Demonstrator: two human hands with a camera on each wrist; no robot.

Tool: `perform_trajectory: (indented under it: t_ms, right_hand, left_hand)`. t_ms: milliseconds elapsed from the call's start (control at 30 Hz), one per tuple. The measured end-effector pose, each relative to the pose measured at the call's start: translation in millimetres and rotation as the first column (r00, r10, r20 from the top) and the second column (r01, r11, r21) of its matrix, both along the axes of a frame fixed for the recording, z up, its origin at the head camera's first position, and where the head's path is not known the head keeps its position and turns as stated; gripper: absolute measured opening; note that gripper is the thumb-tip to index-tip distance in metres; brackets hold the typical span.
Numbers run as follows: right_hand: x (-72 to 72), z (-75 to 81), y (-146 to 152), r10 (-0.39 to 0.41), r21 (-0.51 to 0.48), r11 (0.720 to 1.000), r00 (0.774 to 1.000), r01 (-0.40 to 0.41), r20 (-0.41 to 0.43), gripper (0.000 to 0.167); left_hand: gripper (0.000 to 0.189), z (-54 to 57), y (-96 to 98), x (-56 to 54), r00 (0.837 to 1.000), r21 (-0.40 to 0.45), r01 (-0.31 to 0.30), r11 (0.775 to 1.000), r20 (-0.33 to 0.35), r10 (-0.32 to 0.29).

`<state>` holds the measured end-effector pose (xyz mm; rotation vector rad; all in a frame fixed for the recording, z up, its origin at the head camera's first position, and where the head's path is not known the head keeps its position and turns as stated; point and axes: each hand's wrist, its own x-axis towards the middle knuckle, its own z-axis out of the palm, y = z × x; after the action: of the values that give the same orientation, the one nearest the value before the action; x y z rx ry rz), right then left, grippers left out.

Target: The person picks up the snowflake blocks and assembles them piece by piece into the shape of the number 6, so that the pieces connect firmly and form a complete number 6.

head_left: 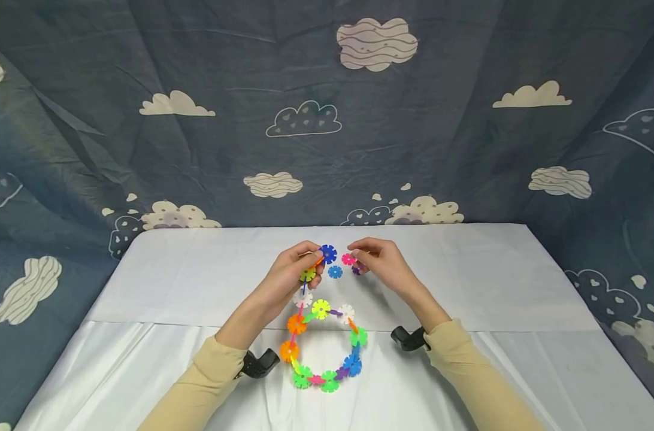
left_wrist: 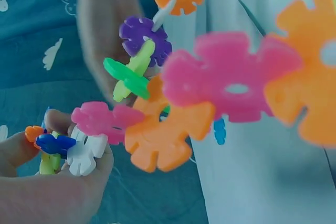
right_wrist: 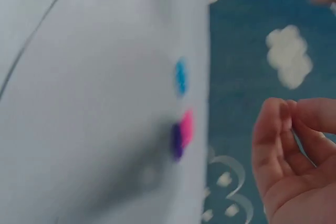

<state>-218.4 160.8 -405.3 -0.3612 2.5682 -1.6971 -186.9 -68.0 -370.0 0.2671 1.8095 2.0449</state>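
My left hand (head_left: 286, 275) pinches one end of a chain of flower-shaped plastic discs (head_left: 297, 324). At that end, a dark blue disc (head_left: 329, 254) stands out beside the fingertips. The rest of the chain hangs below and curves into a ring of orange, green, blue, purple, pink and white pieces. My right hand (head_left: 383, 263) hovers over the table, thumb and fingertips drawn loosely together, with no piece visible between them in the right wrist view. Near it lie a pink disc (right_wrist: 187, 127) overlapping a purple disc (right_wrist: 177, 142), and a light blue disc (head_left: 335, 272).
A white cloth (head_left: 160, 281) covers the table, with a seam running across it. Behind stands a dark blue curtain (head_left: 305, 72) printed with clouds. Each wrist carries a black camera mount, such as the right one (head_left: 408, 339).
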Motion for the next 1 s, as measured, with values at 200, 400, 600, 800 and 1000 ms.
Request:
perform_trajectory:
  t_ms: [200,400,600,800,1000]
  right_hand:
    - [-20.3,-26.2,20,-0.013,0.322,0.947,1.0,0.014,-0.003,0.023]
    - [-35.7,-40.6,29,0.059,0.42,0.906,0.998,-0.059,0.012,0.027]
    - [-39.2,-40.6,26,0.117,0.473,0.874,0.993,-0.114,0.023,0.033]
    - [-36.0,-39.4,22,0.109,0.498,0.862,0.994,-0.092,-0.006,0.028]
    - [-33.9,-40.9,21,0.098,0.491,0.867,0.995,-0.084,-0.003,0.027]
  left_hand:
    - [0.02,2.4,1.7,3.1,1.0,0.003,0.014,1.0,-0.016,-0.014]
    - [0.017,-5.4,-0.1,-1.1,0.999,0.06,0.021,0.998,0.037,-0.024]
    - [0.013,-13.5,-3.0,-7.3,0.992,0.162,-0.007,0.987,0.127,-0.014]
    - [0.01,-16.7,-1.4,-11.7,0.98,0.282,-0.048,0.958,0.199,-0.01]
    - [0.009,-18.0,0.1,-12.5,0.971,0.323,-0.071,0.944,0.24,-0.009]
